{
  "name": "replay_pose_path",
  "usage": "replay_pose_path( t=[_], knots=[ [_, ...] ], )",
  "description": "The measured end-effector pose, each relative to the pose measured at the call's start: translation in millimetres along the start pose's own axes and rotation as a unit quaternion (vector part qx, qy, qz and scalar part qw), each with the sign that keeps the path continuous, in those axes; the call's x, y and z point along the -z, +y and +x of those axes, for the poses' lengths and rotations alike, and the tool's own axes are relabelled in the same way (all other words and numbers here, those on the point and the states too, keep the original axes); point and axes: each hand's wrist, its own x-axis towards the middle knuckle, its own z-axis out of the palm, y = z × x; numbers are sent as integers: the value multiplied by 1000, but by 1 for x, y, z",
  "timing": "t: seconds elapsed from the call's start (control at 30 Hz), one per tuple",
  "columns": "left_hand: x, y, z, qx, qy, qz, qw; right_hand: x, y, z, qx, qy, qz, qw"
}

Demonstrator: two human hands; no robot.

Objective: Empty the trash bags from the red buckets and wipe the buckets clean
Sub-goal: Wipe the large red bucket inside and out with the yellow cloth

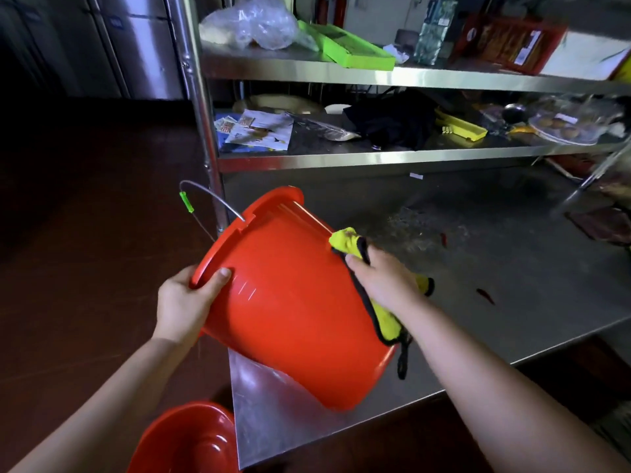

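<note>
a steel worktable (512, 302) stands on a dark reddish-brown floor (85, 233). above it, a steel rack (341, 162) holds two cluttered shelves: a clear plastic bag (252, 25) and a green tray (348, 46) on the upper, papers (259, 131) and a black cloth (392, 124) on the lower. steel cabinets (136, 46) stand at upper left. the light is dim.
</note>
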Motion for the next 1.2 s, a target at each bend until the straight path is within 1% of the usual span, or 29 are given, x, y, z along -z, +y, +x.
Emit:
replay_pose_path(
  t=[0.07, 0.13, 0.2, 0.27, 0.3, 0.37, 0.47, 0.53, 0.57, 0.6, 0.63, 0.67, 0.7, 0.73, 0.77, 0.8, 0.83, 0.87, 0.9, 0.93, 0.97, 1.0, 1.03, 1.1, 1.2],
  knots=[
    [2, -4, -7, -17, 4, -4, 1000, 5, -4, 13, -51, -39, 49, 997],
    [4, -6, -9, -26, -1, -10, 1000, 1, -17, 16, -43, -26, 34, 998],
    [5, -7, -6, -22, -11, -16, 1000, -10, -35, 14, 23, 29, -29, 999],
    [6, -8, -4, -20, -15, -16, 1000, -25, -57, 7, 123, 75, -99, 985],
    [6, -9, -4, -22, -15, -13, 1000, -33, -69, 3, 165, 86, -135, 973],
    [7, -10, -4, -25, -15, -9, 1000, -48, -91, -4, 220, 87, -188, 953],
    [13, -6, -5, -24, -24, 1, 999, -55, -106, -5, 257, 63, -214, 940],
    [17, -1, -9, -27, -44, 54, 997, -51, -101, -3, 250, 57, -220, 941],
    [17, 1, -13, -34, -36, 106, 993, -49, -97, -4, 243, 57, -220, 943],
    [17, 3, -19, -52, -2, 150, 987, -47, -93, -7, 239, 57, -222, 944],
    [16, 8, -25, -84, 49, 169, 981, -47, -90, -11, 240, 56, -226, 943],
    [15, 17, -29, -133, 98, 168, 972, -47, -88, -16, 244, 58, -230, 940],
    [14, 28, -29, -196, 130, 170, 957, -48, -88, -21, 250, 62, -233, 938],
    [13, 41, -25, -262, 142, 186, 936, -49, -90, -27, 258, 66, -237, 934],
    [12, 54, -17, -308, 133, 224, 915, -50, -92, -34, 268, 67, -239, 931],
    [9, 67, -6, -325, 104, 272, 900, -53, -94, -43, 281, 68, -239, 927],
    [6, 78, 4, -310, 66, 320, 893, -57, -96, -53, 295, 70, -239, 923],
    [2, 86, 13, -271, 21, 360, 893, -62, -97, -63, 309, 67, -240, 918],
    [-2, 91, 18, -216, -21, 369, 904, -66, -98, -74, 323, 60, -245, 912],
    [-5, 92, 19, -150, -64, 339, 927, -70, -97, -82, 334, 54, -250, 907],
    [-7, 91, 18, -95, -107, 274, 951, -72, -95, -89, 342, 53, -255, 903],
    [-9, 88, 15, -69, -127, 211, 967, -71, -91, -93, 346, 57, -258, 901],
    [-9, 84, 10, -73, -128, 180, 973, -69, -85, -95, 345, 62, -257, 901],
    [-6, 77, 1, -88, -121, 156, 976, -58, -72, -95, 333, 60, -243, 909],
    [4, 66, -11, -81, -131, 84, 985, -35, -49, -91, 261, 53, -204, 942]
  ],
)
